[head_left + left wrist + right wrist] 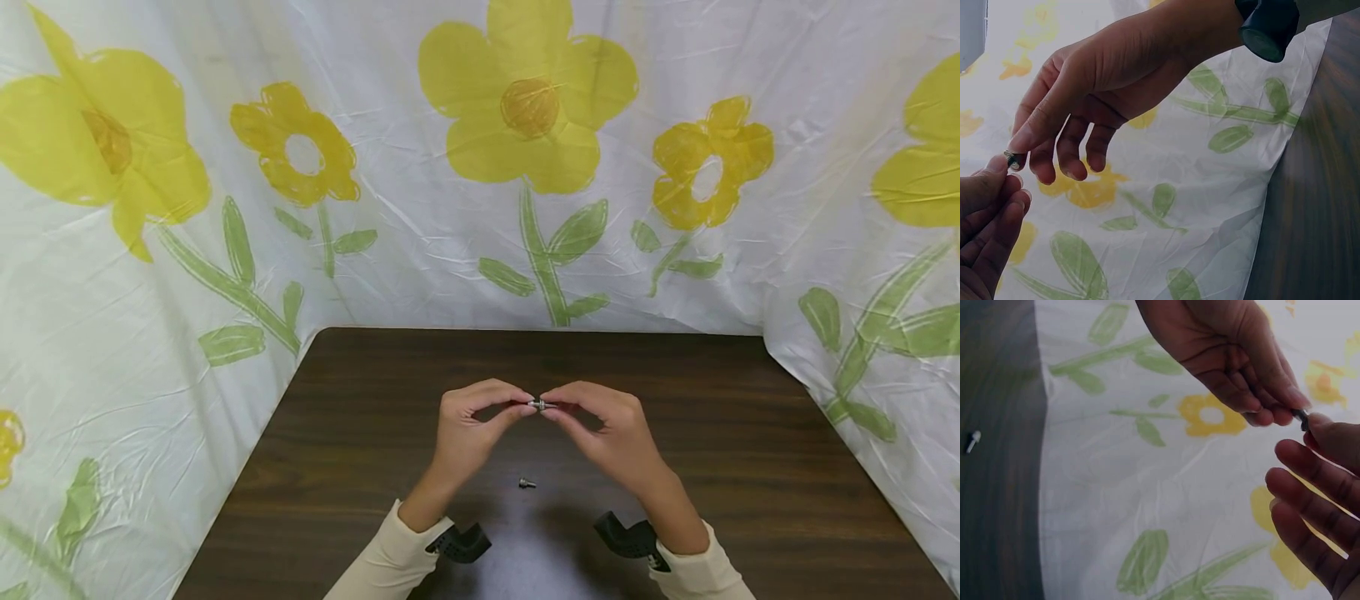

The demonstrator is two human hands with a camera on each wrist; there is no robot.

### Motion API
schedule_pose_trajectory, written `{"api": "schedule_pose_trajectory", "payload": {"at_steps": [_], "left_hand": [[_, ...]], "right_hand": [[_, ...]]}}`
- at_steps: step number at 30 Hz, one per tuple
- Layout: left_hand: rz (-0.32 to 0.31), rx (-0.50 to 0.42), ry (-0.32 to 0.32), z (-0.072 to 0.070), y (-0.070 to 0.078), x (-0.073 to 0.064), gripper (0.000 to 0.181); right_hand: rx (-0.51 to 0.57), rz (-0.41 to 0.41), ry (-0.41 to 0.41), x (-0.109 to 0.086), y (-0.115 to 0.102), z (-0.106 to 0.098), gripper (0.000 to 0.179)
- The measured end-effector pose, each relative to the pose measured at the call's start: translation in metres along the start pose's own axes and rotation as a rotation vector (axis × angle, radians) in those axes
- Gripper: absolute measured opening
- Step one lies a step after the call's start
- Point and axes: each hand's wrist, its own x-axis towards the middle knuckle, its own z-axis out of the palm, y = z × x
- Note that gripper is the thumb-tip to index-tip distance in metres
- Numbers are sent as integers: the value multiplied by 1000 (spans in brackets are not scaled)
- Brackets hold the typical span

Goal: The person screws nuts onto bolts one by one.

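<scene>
Between the two hands is a small silvery metal bolt (538, 404), mostly covered by fingertips; I cannot tell whether it is one piece or two joined parts. My left hand (468, 421) pinches its left end between thumb and index finger. From the other side, my right hand (611, 429) pinches the right end the same way. The left wrist view shows the bolt (1014, 161) as a dark, shiny bit where the fingertips meet. Another small metal bolt (527, 483) lies on the table below the hands, and the right wrist view also catches this loose bolt (973, 441).
The dark wood-grain table (360, 467) spreads beneath both hands. A white curtain (420, 250) printed with yellow flowers hangs behind it and along both sides. Black devices are worn on the left wrist (461, 543) and the right wrist (628, 537).
</scene>
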Motion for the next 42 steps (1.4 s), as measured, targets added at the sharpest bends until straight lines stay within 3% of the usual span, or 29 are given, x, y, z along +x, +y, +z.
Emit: {"api": "schedule_pose_trajectory", "payload": {"at_steps": [4,11,18,23,27,42], "left_hand": [[2,-1,0,0,-1,0,19],[3,10,1,1,-2,-1,18],[-1,-8,-3,1,-1,-1,17],[-1,-15,4,1,-2,0,17],[0,-13,3,0,-2,1,18],[15,-15,-5,2,-1,0,19]], "right_hand": [[-11,35,-18,-1,-1,0,14],[-19,165,-81,-4,-4,1,7],[-16,212,-117,-3,-6,0,15],[5,111,-40,-2,-4,0,27],[9,20,10,0,-1,0,22],[8,29,-22,-1,-1,0,15]]}}
